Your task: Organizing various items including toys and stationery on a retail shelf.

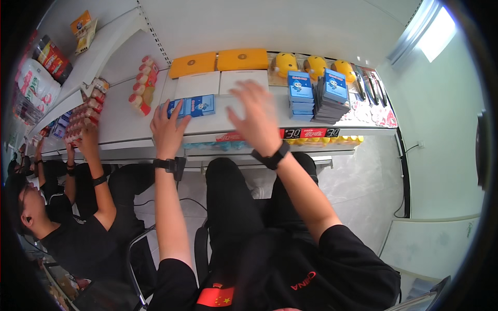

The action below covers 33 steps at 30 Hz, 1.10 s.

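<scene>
Two flat blue boxes with a cartoon figure lie side by side on the white shelf before me. My left hand has its fingers spread over the left blue box, seemingly touching it. Beside that lies the right blue box. Blurred by motion, my right hand hovers over the shelf with its fingers apart and nothing in it. To its right stand a stack of blue boxes and a taller stack with dark sides.
Behind are white boxes, orange boxes and yellow toy-like packs. Small bottles stand at left. Price tags line the shelf's front edge. At left, another person reaches toward packed bottles.
</scene>
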Tool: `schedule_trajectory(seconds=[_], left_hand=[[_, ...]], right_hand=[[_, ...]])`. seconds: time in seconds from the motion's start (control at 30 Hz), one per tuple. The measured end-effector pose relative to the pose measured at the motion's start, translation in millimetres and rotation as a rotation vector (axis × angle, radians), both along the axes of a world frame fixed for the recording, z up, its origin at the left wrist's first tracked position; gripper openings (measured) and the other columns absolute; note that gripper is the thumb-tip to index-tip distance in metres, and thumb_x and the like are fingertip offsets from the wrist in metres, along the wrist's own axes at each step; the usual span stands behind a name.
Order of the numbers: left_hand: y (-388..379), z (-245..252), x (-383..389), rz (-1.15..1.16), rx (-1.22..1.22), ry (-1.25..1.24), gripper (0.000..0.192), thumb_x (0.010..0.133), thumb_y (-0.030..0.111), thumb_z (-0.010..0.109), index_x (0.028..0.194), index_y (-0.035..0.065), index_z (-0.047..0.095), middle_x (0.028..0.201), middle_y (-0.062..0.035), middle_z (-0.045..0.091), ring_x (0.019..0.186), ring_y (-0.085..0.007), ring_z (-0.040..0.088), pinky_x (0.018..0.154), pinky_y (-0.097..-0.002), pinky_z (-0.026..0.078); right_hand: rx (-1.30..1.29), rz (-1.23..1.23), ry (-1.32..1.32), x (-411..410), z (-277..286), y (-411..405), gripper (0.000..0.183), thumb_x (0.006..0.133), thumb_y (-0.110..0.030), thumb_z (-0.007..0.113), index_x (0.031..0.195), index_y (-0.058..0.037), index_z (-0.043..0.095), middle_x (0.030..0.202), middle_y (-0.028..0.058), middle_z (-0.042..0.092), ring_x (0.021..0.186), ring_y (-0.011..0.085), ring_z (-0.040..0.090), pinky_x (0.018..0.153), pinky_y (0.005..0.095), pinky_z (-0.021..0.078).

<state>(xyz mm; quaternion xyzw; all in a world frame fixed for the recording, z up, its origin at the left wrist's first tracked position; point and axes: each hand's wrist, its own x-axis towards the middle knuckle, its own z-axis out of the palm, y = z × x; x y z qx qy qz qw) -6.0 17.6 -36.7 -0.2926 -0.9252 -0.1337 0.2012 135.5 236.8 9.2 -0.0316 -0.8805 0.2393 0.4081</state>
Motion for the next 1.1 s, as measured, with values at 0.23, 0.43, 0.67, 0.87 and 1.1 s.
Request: schedule_trajectory(seconds=[0.23, 0.43, 0.67, 0.87, 1.1], left_hand=[[3, -4, -4, -0.020, -0.036, -0.011, 0.043, 0.097, 0.042, 0.055, 0.138, 0.0307, 0.057, 0.150, -0.0051, 0.045, 0.141, -0.0330, 0.031, 0.114, -0.0505, 0.021], [-5, -9, -3, -0.012, -0.024, -0.018, 0.037, 0.099, 0.037, 0.052, 0.135, 0.0325, 0.060, 0.148, -0.0018, 0.047, 0.140, -0.0317, 0.034, 0.113, -0.0510, 0.023], [0, -5, -1, -0.005, -0.026, -0.036, 0.036, 0.100, 0.038, 0.051, 0.135, 0.0343, 0.060, 0.148, 0.0001, 0.048, 0.139, -0.0313, 0.036, 0.112, -0.0477, 0.026], [0, -5, -2, 0.009, -0.051, -0.026, 0.037, 0.101, 0.038, 0.049, 0.136, 0.0330, 0.059, 0.149, 0.0005, 0.047, 0.139, -0.0316, 0.036, 0.112, -0.0467, 0.027], [1, -8, -5, -0.007, -0.051, -0.024, 0.037, 0.101, 0.037, 0.050, 0.136, 0.0325, 0.059, 0.150, 0.0008, 0.046, 0.140, -0.0316, 0.035, 0.112, -0.0464, 0.027]], right_hand=[[0.337, -0.665, -0.139, 37, 18, 58, 0.050, 0.078, -0.026, 0.074, 0.121, -0.0056, 0.060, 0.132, 0.0213, 0.055, 0.118, 0.0376, 0.051, 0.096, 0.0443, 0.0426], [0.400, -0.577, -0.158, 40, 3, 60, 0.048, 0.086, -0.010, 0.058, 0.133, -0.0010, 0.053, 0.128, 0.0230, 0.059, 0.114, 0.0402, 0.054, 0.096, 0.0444, 0.0431], [0.180, 0.195, -0.137, 20, -11, 47, 0.046, 0.084, -0.001, 0.060, 0.129, 0.0033, 0.053, 0.118, 0.0195, 0.063, 0.117, 0.0355, 0.054, 0.102, 0.0477, 0.0414], [0.181, 0.193, -0.166, -4, -44, 38, 0.032, 0.084, -0.007, 0.064, 0.116, -0.0046, 0.065, 0.119, 0.0105, 0.066, 0.110, 0.0286, 0.058, 0.094, 0.0389, 0.0499], [0.120, 0.065, -0.217, -18, -46, 26, 0.027, 0.085, -0.012, 0.066, 0.112, -0.0054, 0.068, 0.121, 0.0097, 0.065, 0.107, 0.0290, 0.058, 0.093, 0.0375, 0.0497]])
